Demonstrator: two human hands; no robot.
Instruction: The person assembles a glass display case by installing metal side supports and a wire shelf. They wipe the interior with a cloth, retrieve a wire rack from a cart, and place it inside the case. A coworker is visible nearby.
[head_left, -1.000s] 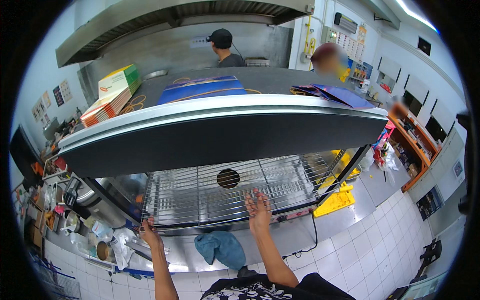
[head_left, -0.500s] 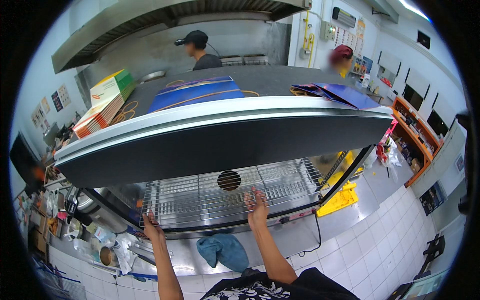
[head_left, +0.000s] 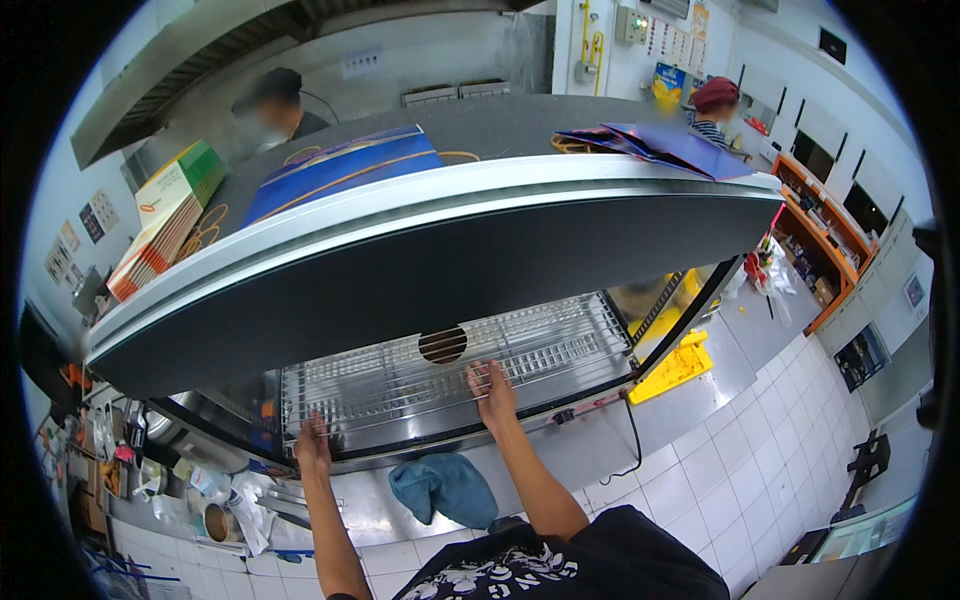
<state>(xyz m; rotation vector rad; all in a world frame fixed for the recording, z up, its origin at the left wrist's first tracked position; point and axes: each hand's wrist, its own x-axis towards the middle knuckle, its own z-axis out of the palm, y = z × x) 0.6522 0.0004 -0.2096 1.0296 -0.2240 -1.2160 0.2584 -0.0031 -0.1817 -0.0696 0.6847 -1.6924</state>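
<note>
The wire rack (head_left: 450,365) lies flat inside the open display cabinet (head_left: 420,260), just ahead of both hands and gripped at its near edge. The left hand (head_left: 312,445) has its fingers curled over the front left corner; the right hand (head_left: 492,385) rests on the front bars right of the middle, fingers hooked between them. The rack looks nearly seated, its front edge close to the cabinet's lip, so only a last settling seems left. Below the hands, a blue cloth (head_left: 445,487) lies on the steel tabletop (head_left: 600,450).
</note>
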